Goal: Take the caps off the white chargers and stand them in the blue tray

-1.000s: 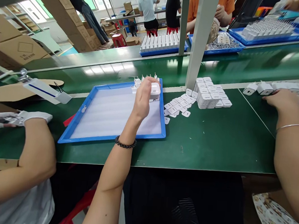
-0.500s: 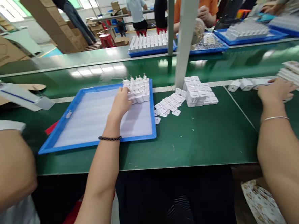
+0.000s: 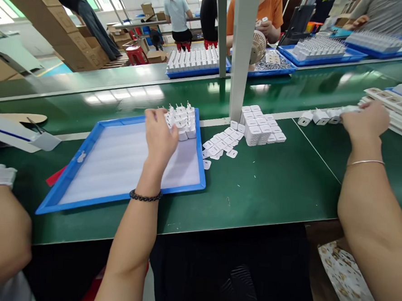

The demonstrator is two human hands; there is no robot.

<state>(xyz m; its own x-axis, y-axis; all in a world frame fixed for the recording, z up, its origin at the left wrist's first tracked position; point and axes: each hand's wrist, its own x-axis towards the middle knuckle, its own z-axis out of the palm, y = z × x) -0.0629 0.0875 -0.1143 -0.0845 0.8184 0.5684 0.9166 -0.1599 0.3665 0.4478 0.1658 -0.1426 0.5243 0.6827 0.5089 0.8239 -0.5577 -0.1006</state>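
Observation:
Several white plug chargers [image 3: 180,119] stand with pins up in the far right corner of a blue-rimmed tray [image 3: 116,199]. My left hand [image 3: 161,134] is over the tray at the left edge of this group, thumb and fingers apart, with nothing visible in it. To the right, a row of white plug chargers [image 3: 320,117] lies on the green bench. My right hand [image 3: 366,119] is at the right end of that row, its fingers curled round a charger there; the fingertips are partly hidden.
Loose white square covers [image 3: 222,142] lie right of the tray beside a stack of covers [image 3: 258,127]. A white post [image 3: 242,57] rises behind them. Stacked white trays [image 3: 394,112] stand at far right. A co-worker's arm [image 3: 2,229] is at left.
My left hand has lifted slightly off the chargers in the tray and its fingers have spread. My right hand stays at the end of the row. The view has shifted slightly.

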